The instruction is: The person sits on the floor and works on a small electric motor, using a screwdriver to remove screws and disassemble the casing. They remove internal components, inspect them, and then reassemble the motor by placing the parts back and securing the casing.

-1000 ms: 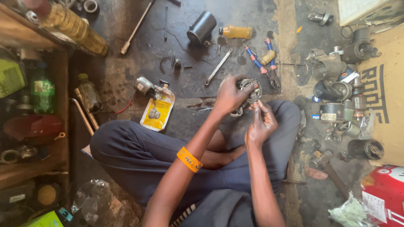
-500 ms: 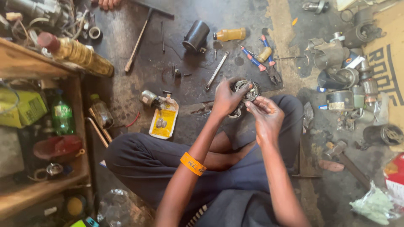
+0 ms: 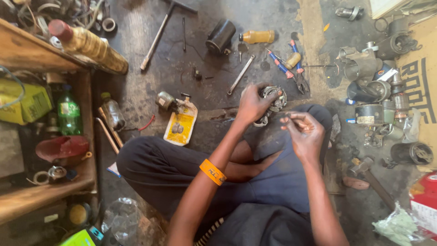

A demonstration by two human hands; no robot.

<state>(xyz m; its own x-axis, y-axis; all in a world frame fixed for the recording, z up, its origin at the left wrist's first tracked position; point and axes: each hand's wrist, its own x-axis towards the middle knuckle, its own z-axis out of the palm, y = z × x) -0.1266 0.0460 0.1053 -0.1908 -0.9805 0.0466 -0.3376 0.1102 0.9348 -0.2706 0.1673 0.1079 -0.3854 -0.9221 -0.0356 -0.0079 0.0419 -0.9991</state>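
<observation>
Head view looks straight down on a person who sits cross-legged on a dark, oily floor (image 3: pixel 191 54), with many parts and tools spread around. Largest on the floor are the grey motor housings (image 3: pixel 364 68) at the right side, then the long hammer (image 3: pixel 157 34) and the black cylinder (image 3: pixel 221 36) further ahead, and the small pliers with red and blue handles (image 3: pixel 291 68). The round metal part (image 3: pixel 274 98), which looks like an end plate with brushes, is just in front of the knees, resting on the dark trouser leg. The left hand (image 3: pixel 252 105) is closed around its near-left edge and holds it, so this hand is the nearer one. The right hand (image 3: pixel 306 132) is beside it, lower right, not touching, fingers pinched together (whether something tiny is between them, I cannot tell). The part is round, with no clear long axis; its open face points up toward the camera.
</observation>
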